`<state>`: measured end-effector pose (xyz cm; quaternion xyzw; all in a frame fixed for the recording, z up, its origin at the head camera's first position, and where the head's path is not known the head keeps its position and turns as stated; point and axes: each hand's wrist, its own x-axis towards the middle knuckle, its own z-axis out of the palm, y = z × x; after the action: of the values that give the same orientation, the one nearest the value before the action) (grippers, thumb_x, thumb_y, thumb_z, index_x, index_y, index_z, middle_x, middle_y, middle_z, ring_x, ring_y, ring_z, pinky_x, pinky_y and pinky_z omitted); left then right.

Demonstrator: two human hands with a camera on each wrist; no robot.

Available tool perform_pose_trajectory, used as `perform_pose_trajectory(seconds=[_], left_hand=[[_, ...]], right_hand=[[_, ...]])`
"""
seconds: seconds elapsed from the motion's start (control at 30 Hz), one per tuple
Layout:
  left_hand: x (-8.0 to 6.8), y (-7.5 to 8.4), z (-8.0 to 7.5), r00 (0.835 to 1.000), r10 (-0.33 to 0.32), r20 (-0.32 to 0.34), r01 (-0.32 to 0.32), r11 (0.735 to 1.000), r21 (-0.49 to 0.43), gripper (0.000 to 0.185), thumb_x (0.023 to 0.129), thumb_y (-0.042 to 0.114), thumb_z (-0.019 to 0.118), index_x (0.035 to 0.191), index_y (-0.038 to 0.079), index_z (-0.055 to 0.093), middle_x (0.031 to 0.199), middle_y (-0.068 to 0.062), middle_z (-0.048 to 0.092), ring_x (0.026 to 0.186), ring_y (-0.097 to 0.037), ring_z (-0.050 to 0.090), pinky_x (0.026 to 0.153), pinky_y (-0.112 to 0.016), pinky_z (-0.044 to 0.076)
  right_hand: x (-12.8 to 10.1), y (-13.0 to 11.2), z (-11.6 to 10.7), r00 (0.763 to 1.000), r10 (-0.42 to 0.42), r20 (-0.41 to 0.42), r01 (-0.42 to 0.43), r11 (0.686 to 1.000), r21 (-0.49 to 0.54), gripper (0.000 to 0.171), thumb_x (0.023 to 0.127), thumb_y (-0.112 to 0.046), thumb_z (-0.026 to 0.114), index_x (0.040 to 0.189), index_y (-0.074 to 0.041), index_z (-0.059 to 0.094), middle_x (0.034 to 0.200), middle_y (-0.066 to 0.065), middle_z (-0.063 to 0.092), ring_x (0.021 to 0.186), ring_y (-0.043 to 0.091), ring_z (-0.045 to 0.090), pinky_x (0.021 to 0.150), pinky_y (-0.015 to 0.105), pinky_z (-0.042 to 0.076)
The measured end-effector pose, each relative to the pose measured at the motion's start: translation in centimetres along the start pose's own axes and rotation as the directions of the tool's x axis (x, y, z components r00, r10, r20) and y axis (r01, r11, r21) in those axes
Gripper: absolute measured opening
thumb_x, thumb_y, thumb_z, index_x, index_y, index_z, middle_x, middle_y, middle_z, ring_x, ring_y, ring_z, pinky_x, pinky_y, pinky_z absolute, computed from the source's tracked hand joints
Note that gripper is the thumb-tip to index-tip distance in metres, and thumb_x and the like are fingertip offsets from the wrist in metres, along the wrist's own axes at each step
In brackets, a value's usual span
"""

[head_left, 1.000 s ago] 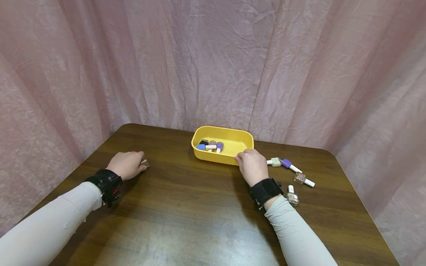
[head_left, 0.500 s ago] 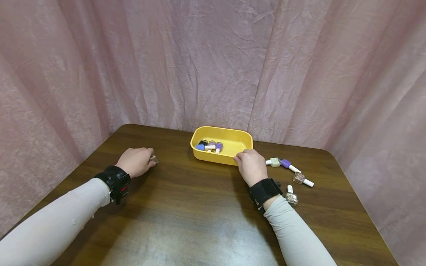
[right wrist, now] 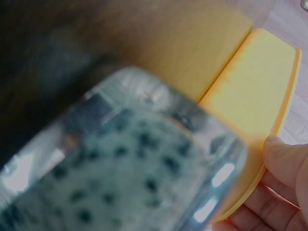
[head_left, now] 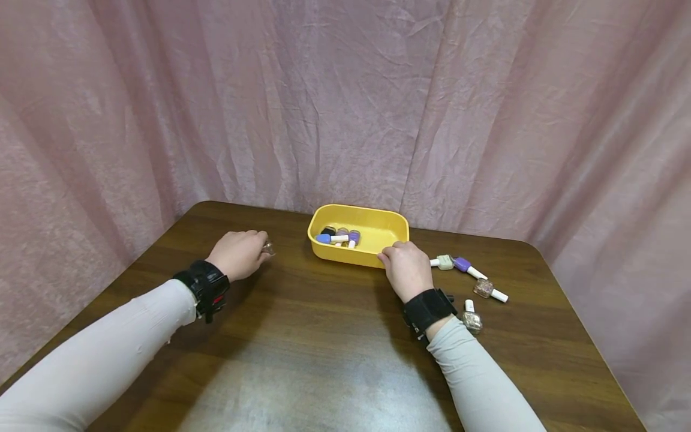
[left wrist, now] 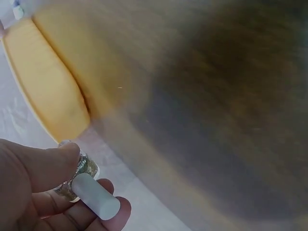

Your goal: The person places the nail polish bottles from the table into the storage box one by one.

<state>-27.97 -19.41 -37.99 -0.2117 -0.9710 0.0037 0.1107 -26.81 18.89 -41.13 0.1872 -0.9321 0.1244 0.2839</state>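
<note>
Left wrist view: left hand pinches a small glitter-filled glass nail polish bottle with a white cap between thumb and curled fingers, just above the brown wooden table. Right hand grips the near right rim of the yellow plastic tray. Bottle lies at 9 o'clock from the tray, near it.

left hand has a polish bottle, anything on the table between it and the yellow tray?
Nothing visible. The left hand pinches the glitter bottle just left of the yellow tray; only bare table lies between. The right hand grips the tray's near right corner, off that line.
</note>
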Motion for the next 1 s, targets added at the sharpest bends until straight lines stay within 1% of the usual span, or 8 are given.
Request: perform_pose_trajectory(seconds=[0.17, 0.43, 0.63, 0.77, 0.9, 1.0], left_hand=[[1.1, 1.1, -0.3, 0.999, 0.026, -0.031, -0.026, 1.000, 0.003, 0.021, 0.102, 0.019, 0.079, 0.101, 0.002, 0.066, 0.089, -0.011, 0.069, 0.087, -0.036, 0.073, 0.077, -0.055, 0.060], [3.0, 3.2, -1.0, 0.997, 0.044, -0.058, -0.044, 0.999, -0.004, 0.017, 0.102, 0.016, 0.078, 0.106, 0.002, 0.070, 0.094, -0.013, 0.071, 0.092, -0.036, 0.073, 0.083, -0.055, 0.059], [4.4, 4.6, -1.4, 0.997, 0.058, -0.048, -0.058, 0.998, -0.004, 0.014, 0.104, 0.017, 0.075, 0.106, 0.004, 0.070, 0.097, -0.013, 0.072, 0.095, -0.035, 0.073, 0.087, -0.054, 0.058], [5.1, 5.5, -1.5, 0.997, 0.060, -0.040, -0.060, 0.998, -0.006, 0.015, 0.106, 0.019, 0.075, 0.108, 0.004, 0.071, 0.097, -0.011, 0.072, 0.095, -0.034, 0.072, 0.087, -0.053, 0.058], [5.8, 6.4, -1.8, 0.996, 0.075, -0.046, -0.074, 0.997, 0.004, 0.017, 0.106, 0.020, 0.075, 0.109, 0.003, 0.071, 0.097, -0.012, 0.072, 0.095, -0.034, 0.073, 0.085, -0.053, 0.059], [6.3, 7.0, -1.9, 0.995, 0.083, -0.045, -0.083, 0.996, 0.011, 0.018, 0.106, 0.020, 0.074, 0.112, 0.003, 0.072, 0.101, -0.012, 0.073, 0.097, -0.033, 0.074, 0.087, -0.051, 0.059]], right_hand=[[0.0, 0.1, 0.1, 1.000, 0.002, 0.004, -0.002, 1.000, -0.001, 0.014, 0.101, -0.020, 0.084, 0.093, -0.007, 0.085, 0.083, 0.007, 0.073, 0.084, 0.033, 0.071, 0.070, 0.049, 0.059], [0.0, 0.1, 0.0, 1.000, 0.001, 0.003, -0.001, 1.000, 0.000, 0.014, 0.101, -0.020, 0.084, 0.092, -0.008, 0.085, 0.082, 0.007, 0.072, 0.085, 0.033, 0.071, 0.071, 0.050, 0.059], [0.0, 0.1, 0.0, 1.000, 0.002, 0.007, -0.002, 1.000, 0.001, 0.015, 0.101, -0.020, 0.083, 0.092, -0.008, 0.085, 0.083, 0.007, 0.073, 0.085, 0.034, 0.071, 0.072, 0.050, 0.059], [0.1, 0.1, 0.0, 1.000, 0.005, 0.013, -0.005, 1.000, 0.002, 0.015, 0.102, -0.020, 0.083, 0.093, -0.008, 0.085, 0.084, 0.007, 0.074, 0.086, 0.034, 0.071, 0.072, 0.050, 0.059], [0.1, 0.1, 0.1, 1.000, 0.007, 0.024, -0.007, 1.000, -0.002, 0.016, 0.102, -0.021, 0.082, 0.094, -0.008, 0.085, 0.085, 0.007, 0.074, 0.086, 0.033, 0.071, 0.071, 0.050, 0.059], [0.1, 0.1, 0.0, 1.000, 0.011, 0.029, -0.010, 1.000, -0.006, 0.015, 0.102, -0.021, 0.082, 0.095, -0.008, 0.085, 0.086, 0.007, 0.075, 0.086, 0.033, 0.071, 0.072, 0.049, 0.060]])
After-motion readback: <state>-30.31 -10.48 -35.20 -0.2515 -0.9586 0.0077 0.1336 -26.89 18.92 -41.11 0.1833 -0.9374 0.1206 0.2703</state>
